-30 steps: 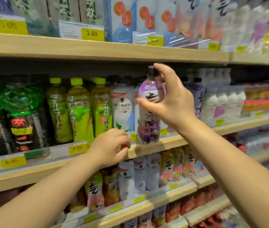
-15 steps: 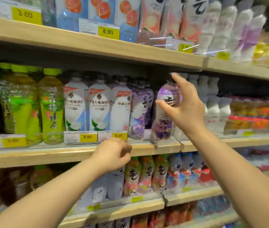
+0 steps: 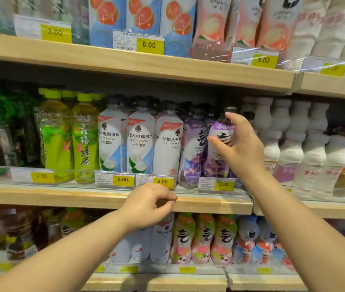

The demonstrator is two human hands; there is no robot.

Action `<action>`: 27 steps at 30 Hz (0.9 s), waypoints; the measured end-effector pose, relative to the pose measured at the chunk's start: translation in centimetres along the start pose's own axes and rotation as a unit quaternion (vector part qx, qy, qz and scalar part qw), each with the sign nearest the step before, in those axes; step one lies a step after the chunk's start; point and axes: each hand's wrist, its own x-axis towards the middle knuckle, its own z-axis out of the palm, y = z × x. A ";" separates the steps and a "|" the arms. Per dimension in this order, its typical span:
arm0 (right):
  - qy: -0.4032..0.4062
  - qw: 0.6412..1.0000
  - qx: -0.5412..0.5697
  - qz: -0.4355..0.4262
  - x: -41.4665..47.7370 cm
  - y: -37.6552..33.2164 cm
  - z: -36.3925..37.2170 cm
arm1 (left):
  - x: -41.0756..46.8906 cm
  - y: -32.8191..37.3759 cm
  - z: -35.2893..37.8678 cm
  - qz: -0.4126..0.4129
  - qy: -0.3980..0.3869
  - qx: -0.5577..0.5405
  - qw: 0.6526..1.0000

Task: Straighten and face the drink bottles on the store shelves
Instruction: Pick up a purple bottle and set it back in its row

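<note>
The right hand (image 3: pixel 241 148) is wrapping loosely round the shoulder of a purple drink bottle (image 3: pixel 217 165). Its thumb is lying across the front of the label, its index finger is reaching up beside the dark cap (image 3: pixel 230 108), and the other fingers are hidden behind the bottle. The hold looks light and high up, probably so the wrist can twist the bottle until the label faces outward. The bottle is standing upright at the front edge of the middle shelf (image 3: pixel 62 197), directly above the 5.00 price tag (image 3: pixel 223 184), and its large black character is already showing toward the aisle. It is standing just beside a matching purple bottle (image 3: pixel 192 150) on its left, with a row of white waisted bottles (image 3: pixel 294 148) on its right near the shelf's right end. Further left, white electrolyte-water bottles (image 3: pixel 140 144) and green tea bottles (image 3: pixel 85 140) are lining the same front edge. The left hand (image 3: pixel 148 205) is hovering in front of the shelf's wooden lip below a 6.00 tag, fingers loosely curled and holding nothing. Whether it is touching the lip cannot be told.
</note>
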 end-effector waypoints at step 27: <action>-0.133 0.987 -0.093 -0.014 -11.7 -10.1 8.4 | -9.3 -6.2 -1.7 -0.050 0.073 0.128 0.988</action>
